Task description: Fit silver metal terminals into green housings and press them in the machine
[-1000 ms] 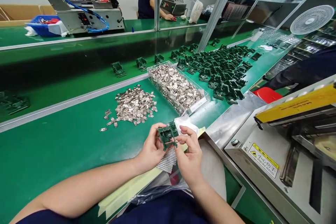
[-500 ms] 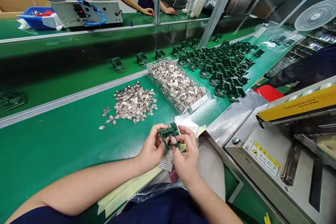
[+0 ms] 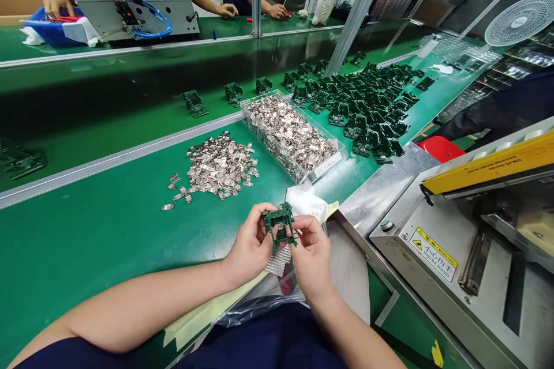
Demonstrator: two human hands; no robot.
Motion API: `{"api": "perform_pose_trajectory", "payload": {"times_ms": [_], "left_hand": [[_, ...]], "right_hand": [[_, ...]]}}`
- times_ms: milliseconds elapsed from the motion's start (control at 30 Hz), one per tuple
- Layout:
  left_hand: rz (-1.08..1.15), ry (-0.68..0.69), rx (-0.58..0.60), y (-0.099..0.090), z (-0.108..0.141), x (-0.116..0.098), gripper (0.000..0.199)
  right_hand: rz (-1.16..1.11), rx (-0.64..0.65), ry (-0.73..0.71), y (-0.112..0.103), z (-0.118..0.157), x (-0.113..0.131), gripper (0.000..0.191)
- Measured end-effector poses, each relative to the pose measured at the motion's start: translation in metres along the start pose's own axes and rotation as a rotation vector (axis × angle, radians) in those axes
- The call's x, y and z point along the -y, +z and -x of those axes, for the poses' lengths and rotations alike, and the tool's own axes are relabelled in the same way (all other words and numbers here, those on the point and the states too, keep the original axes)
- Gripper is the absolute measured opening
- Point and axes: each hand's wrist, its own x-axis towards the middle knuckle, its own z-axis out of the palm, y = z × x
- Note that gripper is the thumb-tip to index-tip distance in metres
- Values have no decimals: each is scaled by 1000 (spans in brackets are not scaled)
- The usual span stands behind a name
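Observation:
A small green circuit-board frame (image 3: 280,215) with a square opening is held up in front of me. My left hand (image 3: 253,239) grips its left side between thumb and fingers. On the right side, my right hand (image 3: 311,248) pinches the frame's edge; whether a small part is also between those fingertips I cannot make out. Just under the frame lies a sheet of small metal pieces (image 3: 278,260). A white cloth (image 3: 306,202) sits right behind my right hand. Beyond my hands is a loose pile of small metal clips (image 3: 221,166).
A clear tray (image 3: 322,169) full of metal clips stands behind the cloth. Many dark green boards (image 3: 367,101) are heaped at the back right. A machine with a warning label (image 3: 434,253) borders my right side. Two co-workers' hands (image 3: 227,10) show across the bench.
My right-hand fingers have closed in lower on the frame's right side, and the frame has tilted slightly. Across the bench, a co-worker's hand has come to the blue bin.

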Motion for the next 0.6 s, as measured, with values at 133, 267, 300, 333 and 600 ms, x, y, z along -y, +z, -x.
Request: {"api": "perform_pose_trajectory", "payload": {"times_ms": [133,267,300,333,600], "left_hand": [[0,-31,16,2,4,-5,28],[-7,-46,21,5,8,-8,29],[-16,-46,23,6,9,-8,29],[-27,-45,25,7,10,-8,29],[-45,-9,13,18,22,-10,30]], "right_hand": [[-16,-30,-10,-2,4,-4,18],[-49,-45,-9,-5,11,-6,17],[-63,-52,-5,-5,12,-6,17],[-77,-61,-1,-5,14,-5,17],[-122,-79,33,-9,25,2,22]]}}
